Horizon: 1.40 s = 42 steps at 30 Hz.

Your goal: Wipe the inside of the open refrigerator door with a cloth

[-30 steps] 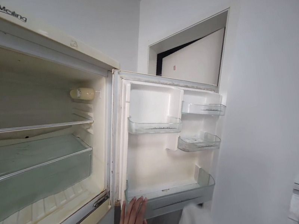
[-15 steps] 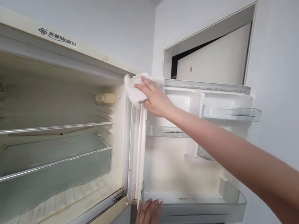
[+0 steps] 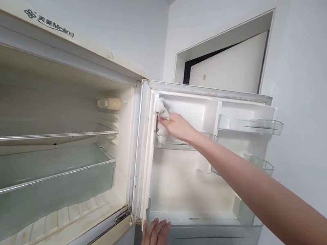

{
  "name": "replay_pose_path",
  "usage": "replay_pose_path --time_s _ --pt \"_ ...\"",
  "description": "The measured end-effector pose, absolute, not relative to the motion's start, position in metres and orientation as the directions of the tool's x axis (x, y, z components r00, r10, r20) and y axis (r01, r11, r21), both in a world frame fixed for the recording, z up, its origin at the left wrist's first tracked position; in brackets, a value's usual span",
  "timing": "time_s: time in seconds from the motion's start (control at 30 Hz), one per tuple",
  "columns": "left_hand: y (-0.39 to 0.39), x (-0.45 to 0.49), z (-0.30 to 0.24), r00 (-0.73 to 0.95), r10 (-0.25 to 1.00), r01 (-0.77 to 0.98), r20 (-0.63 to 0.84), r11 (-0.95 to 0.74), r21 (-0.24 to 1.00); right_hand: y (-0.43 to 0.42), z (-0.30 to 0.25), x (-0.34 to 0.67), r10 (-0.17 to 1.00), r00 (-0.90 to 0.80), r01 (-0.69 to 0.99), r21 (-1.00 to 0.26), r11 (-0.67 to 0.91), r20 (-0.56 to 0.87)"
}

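Note:
My right hand (image 3: 178, 126) is closed on a crumpled white cloth (image 3: 163, 108), pressed against the upper hinge-side inner edge of the open fridge door (image 3: 187, 176). Part of the cloth hangs down into the small clear door shelf (image 3: 173, 143) just below. Lower down, my left hand (image 3: 154, 240) rests with fingers stretched over the left end of the large clear bottom door shelf (image 3: 215, 234). Nothing shows in that hand. To the left stands the open fridge compartment (image 3: 39, 101), its inner walls yellowed.
Inside the fridge are a glass shelf (image 3: 41, 136) and a greenish clear drawer (image 3: 47, 194). A yellowish lamp cover (image 3: 109, 103) sits on the side wall. More clear door shelves (image 3: 250, 124) project at right. Behind the door is a wall recess holding a white panel (image 3: 232, 68).
My right hand has moved the cloth from the door's top corner down to the inner edge by the small shelf. My left hand stays on the bottom shelf. The view has shifted slightly.

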<state>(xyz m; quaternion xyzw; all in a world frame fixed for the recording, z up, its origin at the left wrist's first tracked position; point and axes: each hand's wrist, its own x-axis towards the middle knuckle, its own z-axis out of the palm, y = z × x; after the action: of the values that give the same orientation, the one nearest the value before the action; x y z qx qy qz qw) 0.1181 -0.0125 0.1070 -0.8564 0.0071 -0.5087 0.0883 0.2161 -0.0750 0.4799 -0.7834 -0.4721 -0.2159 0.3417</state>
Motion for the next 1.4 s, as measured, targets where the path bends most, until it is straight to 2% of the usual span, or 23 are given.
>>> replay_pose_path --time_s 0.1,0.2,0.27,0.33,0.4,0.43,0.47,0.5,0.53,0.6,0.67,0.73,0.87,1.0,1.07,1.13,1.23,1.4 --pt "-0.012 0.114 0.113 0.491 -0.12 0.06 0.863 -0.984 -0.171 -0.077 0.479 0.22 0.653 0.49 0.871 -0.337 -0.356 0.577" --pt "-0.011 0.108 0.122 0.507 -0.137 0.036 0.851 -0.983 -0.179 -0.075 0.48 0.23 0.57 0.536 0.835 -0.49 -0.251 0.623" --pt "-0.01 0.106 0.126 0.504 -0.146 0.02 0.851 -0.983 -0.181 -0.075 0.482 0.236 0.425 0.568 0.802 -0.59 -0.095 0.704" --pt "-0.009 0.105 0.127 0.494 -0.148 0.01 0.857 -0.984 -0.175 -0.08 0.481 0.237 0.18 0.565 0.814 -0.58 0.034 0.805" --pt "-0.007 0.105 0.126 0.487 -0.145 0.001 0.861 -0.986 -0.167 -0.087 0.479 0.231 -0.094 0.479 0.877 -0.479 0.023 0.873" --pt "-0.007 0.105 0.124 0.484 -0.146 -0.003 0.863 -0.986 -0.164 -0.09 0.477 0.226 -0.189 0.41 0.905 -0.423 -0.035 0.892" --pt "-0.007 0.105 0.123 0.486 -0.143 -0.004 0.862 -0.987 -0.161 -0.091 0.474 0.221 -0.228 0.336 0.923 -0.367 -0.111 0.914" --pt "-0.007 0.105 0.121 0.489 -0.139 -0.002 0.861 -0.987 -0.158 -0.092 0.472 0.216 -0.206 0.269 0.932 -0.308 -0.191 0.941" --pt "-0.007 0.105 0.119 0.496 -0.136 0.0 0.858 -0.988 -0.157 -0.091 0.47 0.212 -0.121 0.215 0.934 -0.241 -0.265 0.969" --pt "-0.007 0.105 0.117 0.51 -0.134 0.002 0.85 -0.988 -0.157 -0.086 0.467 0.208 0.169 0.15 0.928 -0.08 -0.363 0.974" --pt "-0.007 0.105 0.117 0.523 -0.115 0.01 0.845 -0.99 -0.141 -0.082 0.467 0.208 0.436 0.131 0.919 0.056 -0.391 0.891" --pt "-0.007 0.104 0.118 0.526 -0.108 0.002 0.844 -0.992 -0.129 -0.081 0.469 0.21 0.559 0.132 0.914 0.117 -0.388 0.819" --pt "-0.006 0.102 0.12 0.519 -0.129 -0.041 0.845 -0.991 -0.127 -0.091 0.48 0.222 0.611 0.119 0.915 0.151 -0.373 0.783" --pt "-0.003 0.101 0.12 0.494 -0.11 -0.061 0.862 -0.994 -0.092 -0.101 0.494 0.244 0.686 0.005 0.818 0.391 -0.422 0.728" --pt "-0.002 0.102 0.119 0.473 -0.112 -0.066 0.874 -0.994 -0.091 -0.104 0.498 0.252 0.752 0.008 0.745 0.498 -0.444 0.659" --pt "-0.002 0.102 0.12 0.459 -0.129 -0.062 0.879 -0.992 -0.113 -0.105 0.5 0.255 0.782 0.045 0.685 0.55 -0.477 0.621" --pt "-0.002 0.102 0.123 0.469 -0.149 -0.039 0.871 -0.988 -0.148 -0.106 0.498 0.25 0.731 0.109 0.603 0.54 -0.587 0.674" --pt "-0.002 0.101 0.124 0.523 -0.167 -0.033 0.836 -0.984 -0.176 -0.117 0.492 0.246 0.479 0.274 0.434 0.337 -0.836 0.834"
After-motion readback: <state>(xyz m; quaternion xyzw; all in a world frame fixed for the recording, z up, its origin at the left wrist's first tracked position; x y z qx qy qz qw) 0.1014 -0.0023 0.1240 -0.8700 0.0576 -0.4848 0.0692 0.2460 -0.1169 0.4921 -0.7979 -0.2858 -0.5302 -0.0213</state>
